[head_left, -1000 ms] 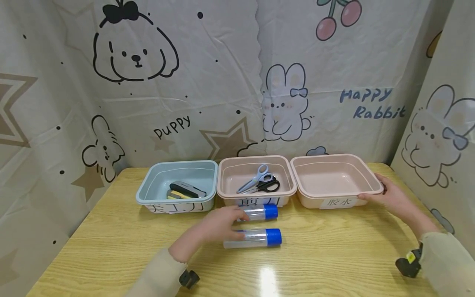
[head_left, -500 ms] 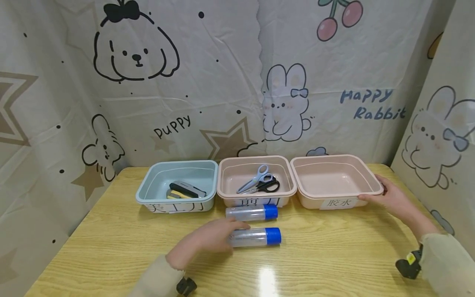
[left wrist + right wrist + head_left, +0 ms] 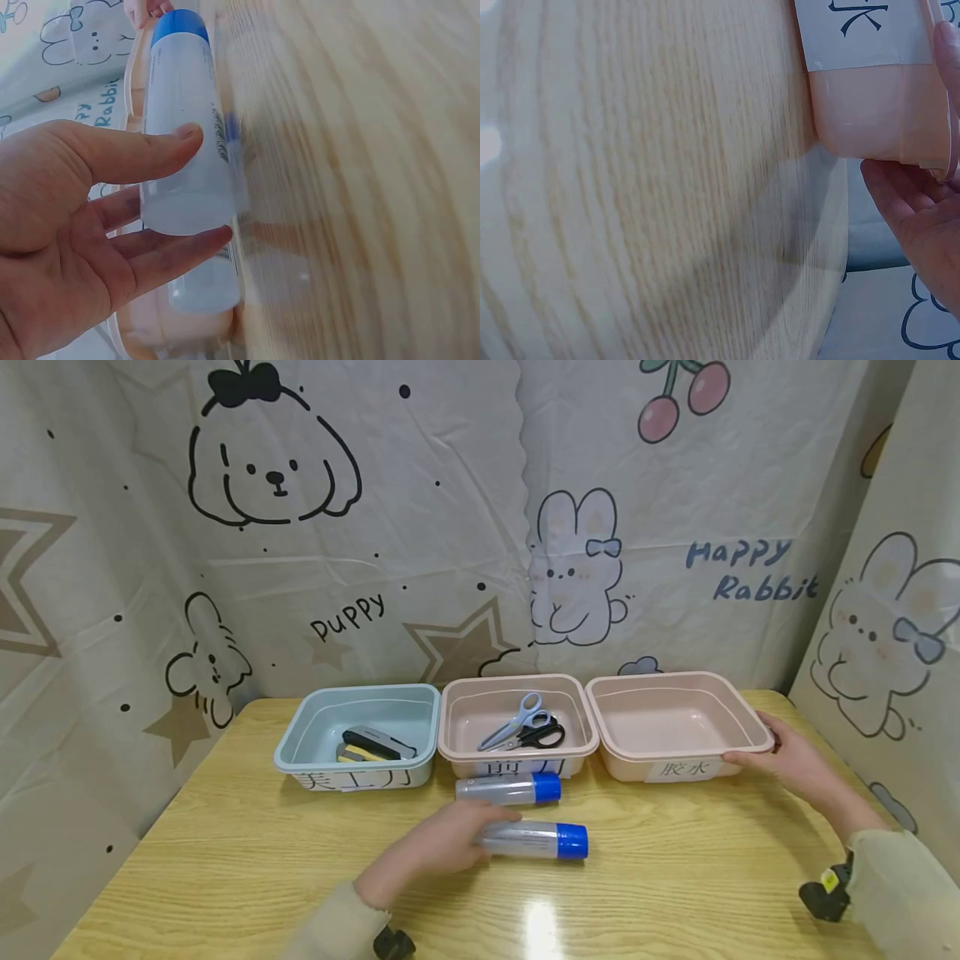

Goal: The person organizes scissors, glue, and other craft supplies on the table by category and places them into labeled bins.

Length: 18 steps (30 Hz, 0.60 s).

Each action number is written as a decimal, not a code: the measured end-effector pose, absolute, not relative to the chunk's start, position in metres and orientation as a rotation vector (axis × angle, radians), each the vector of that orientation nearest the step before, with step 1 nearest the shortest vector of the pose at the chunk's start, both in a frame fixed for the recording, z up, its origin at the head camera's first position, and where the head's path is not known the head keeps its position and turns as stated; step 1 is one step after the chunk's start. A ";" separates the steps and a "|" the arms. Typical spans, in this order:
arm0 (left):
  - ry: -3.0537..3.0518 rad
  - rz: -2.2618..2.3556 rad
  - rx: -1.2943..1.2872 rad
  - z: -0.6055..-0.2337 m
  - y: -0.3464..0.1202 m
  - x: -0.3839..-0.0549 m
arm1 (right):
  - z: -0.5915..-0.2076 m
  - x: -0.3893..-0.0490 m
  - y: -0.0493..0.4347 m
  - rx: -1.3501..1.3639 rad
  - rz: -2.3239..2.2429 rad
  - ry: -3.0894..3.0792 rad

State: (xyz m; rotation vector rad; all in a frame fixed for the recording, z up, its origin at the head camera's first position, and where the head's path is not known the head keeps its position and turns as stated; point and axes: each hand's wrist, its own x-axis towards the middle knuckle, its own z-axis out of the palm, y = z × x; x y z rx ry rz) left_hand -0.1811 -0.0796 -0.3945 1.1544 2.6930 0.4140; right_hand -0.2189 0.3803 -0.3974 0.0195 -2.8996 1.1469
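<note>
My left hand (image 3: 450,839) holds the nearer clear glue bottle (image 3: 525,840) by its bottom end, the blue cap pointing right. In the left wrist view the thumb lies across this glue bottle (image 3: 180,97), with fingers behind and under it. A second blue-capped glue bottle (image 3: 498,789) lies just beyond, against the front of the middle bin. At the far right, my right hand (image 3: 802,764) grips the front right corner of a pink bin (image 3: 660,755), thumb on the rim. The right wrist view shows its fingers against the bin's side wall (image 3: 877,112).
Left of that bin stands another pink bin (image 3: 468,760) with blue scissors (image 3: 517,722) and black scissors (image 3: 543,735). A light blue bin (image 3: 315,767) at the left contains utility knives (image 3: 378,743). Labels mark the bin fronts. A printed curtain (image 3: 450,527) hangs behind the wooden table (image 3: 225,860).
My left hand has drawn back from between the two bottles to the nearer one's bottom end, and that bottle has shifted right. The right hand stays on the bin.
</note>
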 end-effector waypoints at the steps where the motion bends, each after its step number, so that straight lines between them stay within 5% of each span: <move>1: 2.697 0.427 1.161 -0.394 -0.077 -0.181 | -0.398 -0.219 0.380 0.018 1.148 -2.899; 18: 2.824 0.762 1.190 -0.370 -0.024 -0.185 | -0.397 -0.218 0.380 0.033 1.150 -2.889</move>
